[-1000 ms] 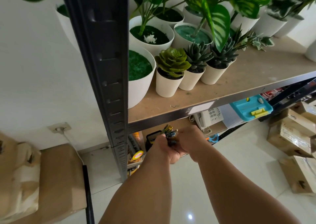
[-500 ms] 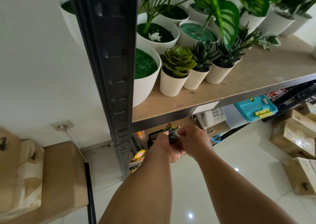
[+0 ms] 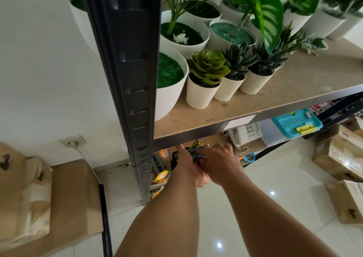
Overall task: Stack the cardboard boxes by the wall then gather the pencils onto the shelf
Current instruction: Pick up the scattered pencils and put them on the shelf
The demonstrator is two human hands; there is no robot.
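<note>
White wall (image 3: pixel 49 70) and shiny pale floor tiles (image 3: pixel 279 188) make the room. A dark metal post (image 3: pixel 133 80) of a rack stands close in front and hides part of the view. Both hands are low, under the front edge of the wooden board (image 3: pixel 304 80). The left hand (image 3: pixel 189 168) and the right hand (image 3: pixel 221 161) touch each other and together hold a bundle of pencils (image 3: pixel 196 148). The right fingers are curled over it; the left forefinger is straight and points up to the board edge. The pencil ends stick out above the hands.

Just left of the left hand is a black mesh cup (image 3: pixel 174 157). Lower left of it is a round yellow label (image 3: pixel 162 176); its red writing is too small to read.

Right of the right hand stand a white phone (image 3: pixel 246 133) with keys and a teal lid (image 3: pixel 296 121) with a yellow clasp. Above the hands, white pots (image 3: pixel 198 95) with green plants fill the board. Far left of the hands, brown boxes (image 3: pixel 74 198) lie against the wall, under a socket (image 3: pixel 72 142). Far right, wrapped boxes (image 3: pixel 337 158) lie on the floor.
</note>
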